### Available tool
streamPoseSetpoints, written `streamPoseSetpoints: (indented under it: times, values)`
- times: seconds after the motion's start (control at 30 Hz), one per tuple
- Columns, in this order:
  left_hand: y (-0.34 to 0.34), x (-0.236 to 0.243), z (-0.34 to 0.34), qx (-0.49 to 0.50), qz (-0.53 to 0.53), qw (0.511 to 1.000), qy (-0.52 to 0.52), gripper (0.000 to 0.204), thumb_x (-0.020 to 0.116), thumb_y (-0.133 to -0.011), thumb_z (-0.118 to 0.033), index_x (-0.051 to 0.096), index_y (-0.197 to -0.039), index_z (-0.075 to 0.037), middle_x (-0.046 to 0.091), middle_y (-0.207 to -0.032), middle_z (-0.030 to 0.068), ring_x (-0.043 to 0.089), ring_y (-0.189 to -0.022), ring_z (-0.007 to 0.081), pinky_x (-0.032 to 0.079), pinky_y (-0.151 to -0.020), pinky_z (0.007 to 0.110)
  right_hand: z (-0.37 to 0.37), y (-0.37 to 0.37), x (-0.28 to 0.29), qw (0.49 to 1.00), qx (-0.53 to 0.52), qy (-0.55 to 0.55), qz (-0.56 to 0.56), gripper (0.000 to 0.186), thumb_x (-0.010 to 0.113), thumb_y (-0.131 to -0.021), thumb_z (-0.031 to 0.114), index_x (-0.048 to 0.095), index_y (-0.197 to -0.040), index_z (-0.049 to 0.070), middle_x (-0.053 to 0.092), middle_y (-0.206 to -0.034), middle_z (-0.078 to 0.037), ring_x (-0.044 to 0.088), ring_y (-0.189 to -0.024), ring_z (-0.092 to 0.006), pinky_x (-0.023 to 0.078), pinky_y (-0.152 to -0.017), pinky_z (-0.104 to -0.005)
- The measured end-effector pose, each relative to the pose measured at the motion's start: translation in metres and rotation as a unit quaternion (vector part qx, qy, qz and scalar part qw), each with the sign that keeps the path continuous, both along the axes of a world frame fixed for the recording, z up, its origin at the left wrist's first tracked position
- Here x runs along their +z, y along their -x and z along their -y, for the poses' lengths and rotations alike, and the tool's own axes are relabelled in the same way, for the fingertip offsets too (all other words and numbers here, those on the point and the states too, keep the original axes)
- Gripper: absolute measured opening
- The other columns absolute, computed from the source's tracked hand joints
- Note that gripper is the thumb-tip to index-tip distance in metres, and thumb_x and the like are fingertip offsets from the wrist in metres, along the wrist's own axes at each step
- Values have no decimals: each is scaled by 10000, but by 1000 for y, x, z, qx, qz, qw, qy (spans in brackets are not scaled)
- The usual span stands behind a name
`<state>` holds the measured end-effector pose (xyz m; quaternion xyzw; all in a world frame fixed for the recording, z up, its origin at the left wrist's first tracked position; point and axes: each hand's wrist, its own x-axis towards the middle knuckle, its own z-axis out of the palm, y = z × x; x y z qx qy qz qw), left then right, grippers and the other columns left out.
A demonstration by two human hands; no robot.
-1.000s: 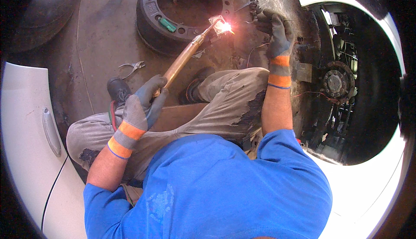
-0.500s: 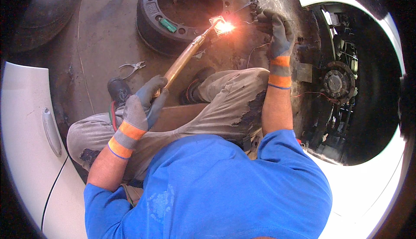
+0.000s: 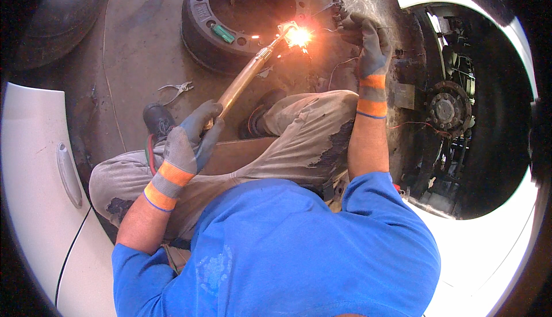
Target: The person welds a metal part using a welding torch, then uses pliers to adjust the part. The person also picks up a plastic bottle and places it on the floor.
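My gloved left hand (image 3: 196, 133) is wrapped round the handle of a brass gas torch (image 3: 238, 84), which slants up and to the right. At its tip a dazzling glow (image 3: 299, 36) hides much of a small metal piece (image 3: 286, 27) at the edge of a brake drum (image 3: 198, 41). Off to the right, my gloved right hand (image 3: 374, 52) is closed in a pinch on a thin metal rod (image 3: 330, 29). The rod's far end runs toward the glow and is lost in the brightness.
A green lighter-like object (image 3: 222, 33) lies on the drum's rim. Pliers (image 3: 177, 91) rest on the floor beside my shoe (image 3: 156, 120). White vehicle panels (image 3: 40, 144) flank me; a wheel hub (image 3: 445, 109) sits in the right-hand arch. A tyre (image 3: 63, 29) stands at far left.
The glow at the torch tip has grown brighter and wider, with sparks now flying out around it. Both hands stay almost where they were.
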<state>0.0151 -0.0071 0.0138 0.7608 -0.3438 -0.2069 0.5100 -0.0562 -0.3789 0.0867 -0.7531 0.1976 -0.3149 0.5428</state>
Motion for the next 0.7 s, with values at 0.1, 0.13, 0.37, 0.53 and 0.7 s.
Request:
streamPoseSetpoints:
  times: [0.1,0.13,0.37,0.53,0.7]
  values:
    - [1,-5,-1,0,2,1000,-2,275,637,-886,-135,595,-1143,-44,632,-1141,203,666,-962,276,528,-803,337,-5,-2,2,1000,5,1,4,330,540,-943,254,655,-1084,-21,687,-964,-103,663,-835,-193,539,-760,-313]
    - [1,-6,-1,1,2,1000,-4,275,638,-885,-134,596,-1142,-46,631,-1144,204,666,-961,275,529,-801,338,-5,-2,2,1000,4,0,1,329,539,-943,252,654,-1082,-24,687,-963,-106,663,-834,-196,540,-762,-314]
    - [-1,-3,-1,2,-3,1000,-6,280,639,-885,-146,596,-1142,-47,630,-1159,199,668,-962,279,531,-799,335,-5,-3,2,1000,3,-6,0,325,533,-947,239,647,-1076,-36,686,-960,-120,665,-828,-205,542,-765,-317]
    - [-2,-3,-2,-1,-2,1000,5,276,633,-888,-147,598,-1142,-45,634,-1148,202,668,-963,278,529,-798,339,1,-2,-1,1000,-3,12,-9,323,534,-940,228,646,-1084,-38,684,-969,-116,660,-830,-194,536,-763,-305]
    - [-3,-2,-2,-8,-7,1000,-1,276,632,-888,-142,600,-1146,-50,637,-1148,196,670,-968,280,529,-800,338,1,-2,-2,1000,4,4,-1,314,543,-934,221,650,-1084,-33,682,-989,-107,653,-859,-184,529,-777,-300]
